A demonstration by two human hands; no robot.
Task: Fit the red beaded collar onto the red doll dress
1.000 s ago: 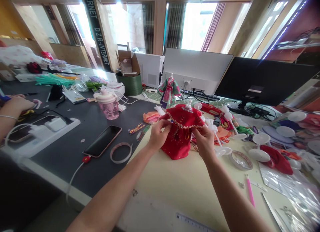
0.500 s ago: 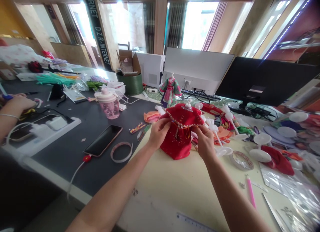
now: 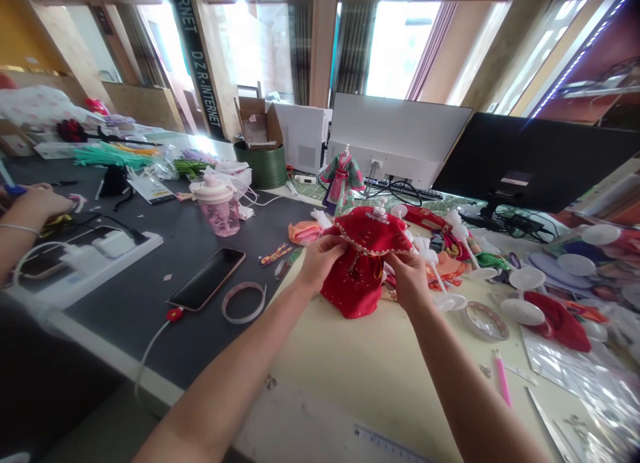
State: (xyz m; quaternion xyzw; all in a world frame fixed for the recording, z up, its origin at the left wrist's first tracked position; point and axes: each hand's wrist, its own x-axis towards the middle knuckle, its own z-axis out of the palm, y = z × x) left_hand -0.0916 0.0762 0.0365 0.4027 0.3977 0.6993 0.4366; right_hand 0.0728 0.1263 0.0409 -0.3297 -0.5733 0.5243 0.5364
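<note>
A small red doll dress (image 3: 354,296) stands upright on a white doll stand at the middle of the cream mat. Over its top lies a red cape (image 3: 373,230) with a beaded, scalloped edge. On the cape's left side, my left hand (image 3: 321,262) pinches the edge between thumb and fingers. My right hand (image 3: 407,273) is closed on the opposite edge, its fingertips partly under the cloth. Above the collar shows the clear-white neck (image 3: 381,208) of the stand. Gold cord and bead trim hang down the front of the dress between my hands.
Behind stands another dressed doll form (image 3: 343,176). To the left lie a phone (image 3: 207,280), a tape roll (image 3: 243,303) and a pink cup (image 3: 220,206). Right are white stands (image 3: 521,310), a pink pen (image 3: 503,378) and tweezers (image 3: 550,423). Another person's hand (image 3: 37,203) is far left.
Both hands keep their hold on the cape's edges, with only slight finger movement. The view has shifted a little; the dress stays in place.
</note>
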